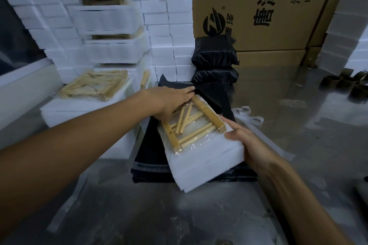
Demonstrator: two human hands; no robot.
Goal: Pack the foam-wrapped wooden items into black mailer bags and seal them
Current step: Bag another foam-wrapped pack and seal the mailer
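Stacks of white foam blocks (169,32) and printed cardboard cartons (258,6) wall off the far edge of the grey table (199,215). Toward the middle of the table lies the foam-wrapped wooden item (199,141), its bamboo sticks showing through clear film, resting on a pile of flat black mailer bags (147,157). The right hand (253,145) grips the item's right edge, thumb on top and fingers curled under. The left hand (171,99) lies flat with straight fingers across the item's far end and on the lifted black flap there, holding nothing.

The step looks like feeding the item into the top bag. To do it well, the left hand should hold the bag's mouth wide while the right slides the item in squarely, keeping the foam from catching the lip.

Two sealed black parcels (215,61) stand stacked by the cartons; more wrapped items (93,85) wait at the left edge.
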